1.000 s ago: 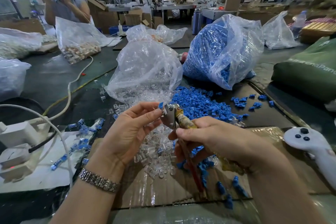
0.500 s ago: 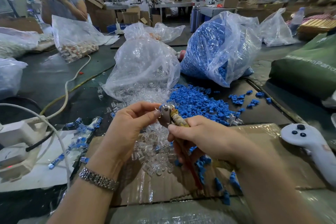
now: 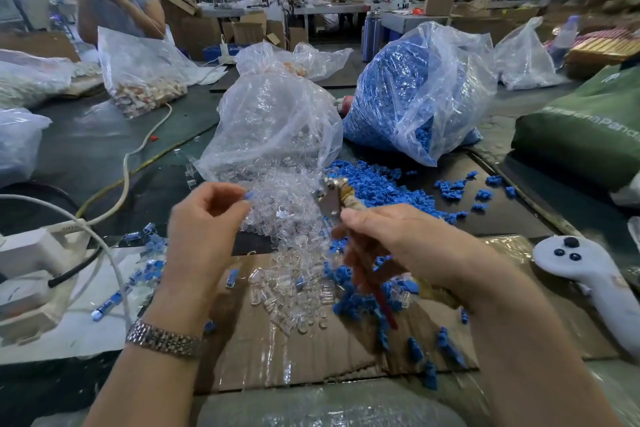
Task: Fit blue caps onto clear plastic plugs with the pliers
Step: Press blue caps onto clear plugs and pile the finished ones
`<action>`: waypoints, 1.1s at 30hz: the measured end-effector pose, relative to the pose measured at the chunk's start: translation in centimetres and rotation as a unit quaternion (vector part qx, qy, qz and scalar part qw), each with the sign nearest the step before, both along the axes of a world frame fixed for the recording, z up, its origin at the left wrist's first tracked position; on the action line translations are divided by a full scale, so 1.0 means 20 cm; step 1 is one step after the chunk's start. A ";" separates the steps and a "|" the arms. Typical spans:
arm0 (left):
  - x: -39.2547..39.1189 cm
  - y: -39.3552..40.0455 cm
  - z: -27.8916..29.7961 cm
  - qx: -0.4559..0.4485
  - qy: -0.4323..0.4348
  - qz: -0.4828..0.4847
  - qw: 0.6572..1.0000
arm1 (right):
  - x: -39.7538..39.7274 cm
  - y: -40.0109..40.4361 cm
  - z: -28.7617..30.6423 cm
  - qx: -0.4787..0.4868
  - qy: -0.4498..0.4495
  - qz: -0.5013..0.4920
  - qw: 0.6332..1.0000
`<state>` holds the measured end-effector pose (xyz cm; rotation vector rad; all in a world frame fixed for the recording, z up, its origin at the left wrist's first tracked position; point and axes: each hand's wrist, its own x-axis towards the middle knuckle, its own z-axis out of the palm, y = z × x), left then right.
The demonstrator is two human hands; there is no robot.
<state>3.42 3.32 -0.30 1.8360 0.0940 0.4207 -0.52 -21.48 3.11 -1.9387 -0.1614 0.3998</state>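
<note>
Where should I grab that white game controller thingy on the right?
Take the white controller round its long handle, from above. It lies flat on the bench with the buttoned head toward the bags, and the handle is the narrower part your fingers could wrap.

Motion blur smears the left hand point(image 3: 204, 236); the small piece at its fingertips cannot be made out. The right hand point(image 3: 408, 246) hides the pliers' point(image 3: 332, 199) handles. At lower right, the frame edge crops the white controller point(image 3: 588, 274).
</note>
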 end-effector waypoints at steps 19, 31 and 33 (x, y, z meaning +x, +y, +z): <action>0.00 -0.12 -0.07 0.331 0.090 -0.098 0.934 | 0.14 -0.06 -0.17 -0.469 -0.069 -0.174 0.863; 0.03 -0.11 -0.09 0.307 0.101 -0.088 0.942 | 0.16 -0.03 -0.17 -0.436 -0.172 -0.171 0.867; 0.03 -0.10 -0.09 0.307 0.100 -0.084 0.943 | 0.16 0.00 -0.17 -0.426 -0.232 -0.118 0.866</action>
